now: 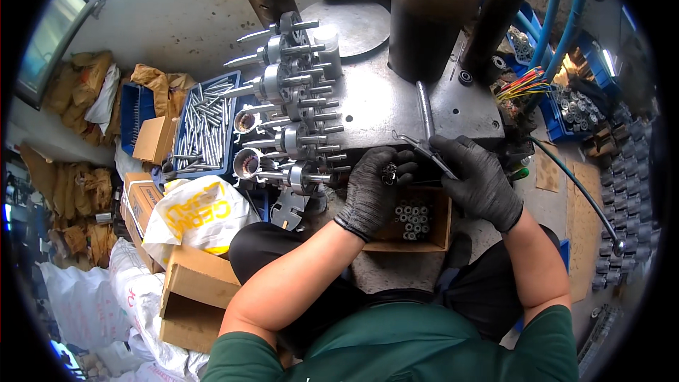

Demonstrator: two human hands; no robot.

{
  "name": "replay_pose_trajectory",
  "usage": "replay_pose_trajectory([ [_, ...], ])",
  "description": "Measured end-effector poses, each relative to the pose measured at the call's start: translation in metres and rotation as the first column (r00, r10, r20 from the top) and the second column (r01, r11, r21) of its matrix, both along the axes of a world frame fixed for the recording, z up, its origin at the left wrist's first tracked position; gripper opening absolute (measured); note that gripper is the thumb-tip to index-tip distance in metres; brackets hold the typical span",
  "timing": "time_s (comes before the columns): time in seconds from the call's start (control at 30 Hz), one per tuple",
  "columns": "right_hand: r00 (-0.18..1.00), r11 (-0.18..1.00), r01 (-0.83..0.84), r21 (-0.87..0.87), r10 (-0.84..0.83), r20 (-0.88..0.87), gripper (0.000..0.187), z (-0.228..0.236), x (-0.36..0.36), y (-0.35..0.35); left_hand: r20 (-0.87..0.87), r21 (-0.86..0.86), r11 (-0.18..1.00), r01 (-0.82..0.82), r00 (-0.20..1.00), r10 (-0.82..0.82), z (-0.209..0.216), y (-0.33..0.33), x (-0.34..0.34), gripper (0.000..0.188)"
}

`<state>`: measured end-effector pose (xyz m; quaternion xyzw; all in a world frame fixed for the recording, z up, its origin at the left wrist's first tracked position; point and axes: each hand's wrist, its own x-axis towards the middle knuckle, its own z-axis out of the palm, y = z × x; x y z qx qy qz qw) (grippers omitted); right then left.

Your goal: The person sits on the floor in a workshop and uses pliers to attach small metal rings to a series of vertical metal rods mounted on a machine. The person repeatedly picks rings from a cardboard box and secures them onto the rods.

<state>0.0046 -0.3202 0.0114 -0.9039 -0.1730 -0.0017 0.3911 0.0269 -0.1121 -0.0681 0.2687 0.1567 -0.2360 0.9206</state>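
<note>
My right hand, in a dark grey glove, is closed around the handles of a plier-like metal tool. At its tip a thin, open wire-like ring shows. My left hand, gloved too, is turned palm up with the fingers curled around small dark rings, too small to make out fully. Just beyond the tool, a metal shaft lies on the steel press table. Below my hands, a brown box holds several small bearings.
To the left, several motor shafts with discs line the table edge. Beside them stands a blue crate of metal rods. A thick press cylinder rises at the back. Cartons and a white bag lie at left; blue hoses hang right.
</note>
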Motion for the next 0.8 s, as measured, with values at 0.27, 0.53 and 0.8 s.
replay_pose_trajectory([
  [0.27,0.927,0.932,0.052,0.358,0.089,-0.365,0.069,-0.038,0.015,0.061,0.275,0.419,0.879,0.23,0.89,-0.364,-0.098,-0.034,-0.03,0.029],
  [0.53,0.913,0.918,0.076,0.39,0.093,-0.398,0.07,-0.045,0.03,0.095,-0.203,-0.005,0.958,0.287,0.938,-0.282,-0.048,-0.045,-0.038,0.036],
  [0.8,0.843,0.88,0.071,0.47,0.199,-0.5,0.069,-0.029,0.038,0.101,-0.063,0.279,0.9,0.335,0.942,-0.331,-0.074,-0.042,-0.036,0.037],
])
